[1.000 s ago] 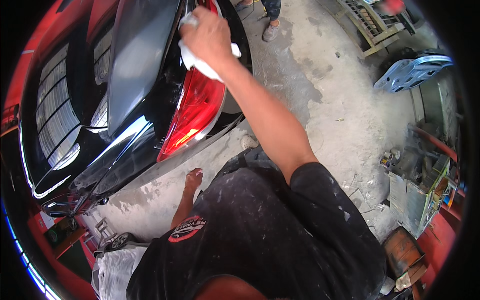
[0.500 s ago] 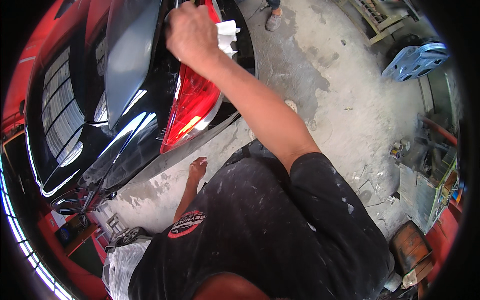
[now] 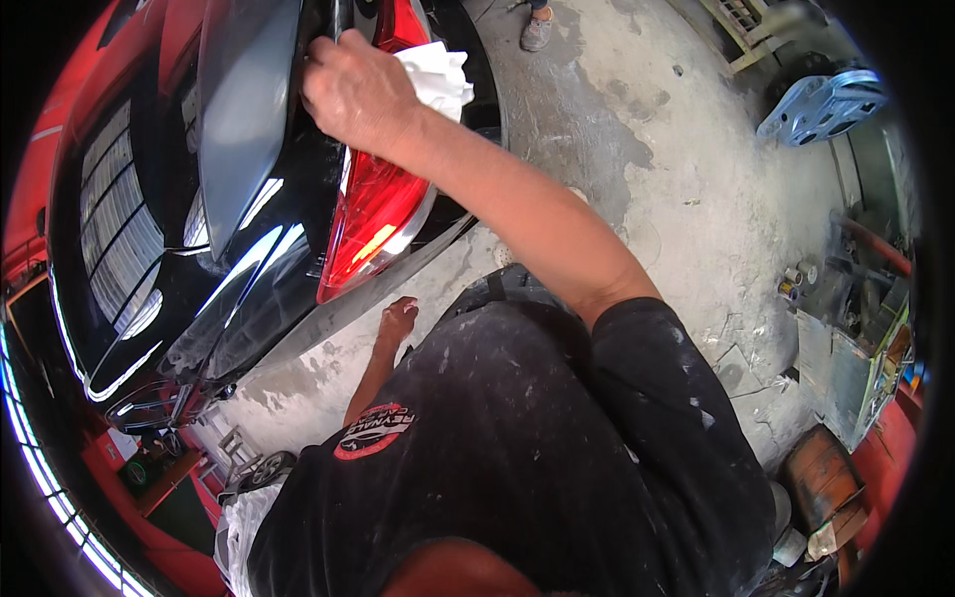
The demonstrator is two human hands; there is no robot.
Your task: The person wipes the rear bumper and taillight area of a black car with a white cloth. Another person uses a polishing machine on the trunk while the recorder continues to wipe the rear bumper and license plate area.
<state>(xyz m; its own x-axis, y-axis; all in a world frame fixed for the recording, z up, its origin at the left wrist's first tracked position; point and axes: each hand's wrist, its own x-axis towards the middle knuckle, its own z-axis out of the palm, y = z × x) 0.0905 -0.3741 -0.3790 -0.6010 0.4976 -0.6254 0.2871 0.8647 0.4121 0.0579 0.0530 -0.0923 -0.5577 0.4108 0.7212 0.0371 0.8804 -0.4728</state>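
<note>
My right hand (image 3: 360,95) reaches over the rear corner of a glossy black car (image 3: 129,219), its fingers curled beside the red tail light (image 3: 378,209). Its fingertips are turned away, so what they grip is hidden. A crumpled white sheet of paper or cloth (image 3: 438,78) sticks out over the lamp, right beside that hand; whether the hand touches it I cannot tell. Down below the lamp, my left hand (image 3: 398,318) hangs loosely with slightly bent fingers and nothing visible in it. Whitish dust marks its fingers.
A matt grey patch (image 3: 249,109) covers part of the car's bodywork. Another person's shoe (image 3: 536,32) stands on the worn concrete floor (image 3: 696,259). To the right are a blue panel (image 3: 821,107), small cans (image 3: 801,274) and a rusty container (image 3: 824,476). A wheel (image 3: 267,468) is at lower left.
My right hand has moved left and slightly nearer, uncovering more of the white sheet. My left hand stays low in nearly the same place.
</note>
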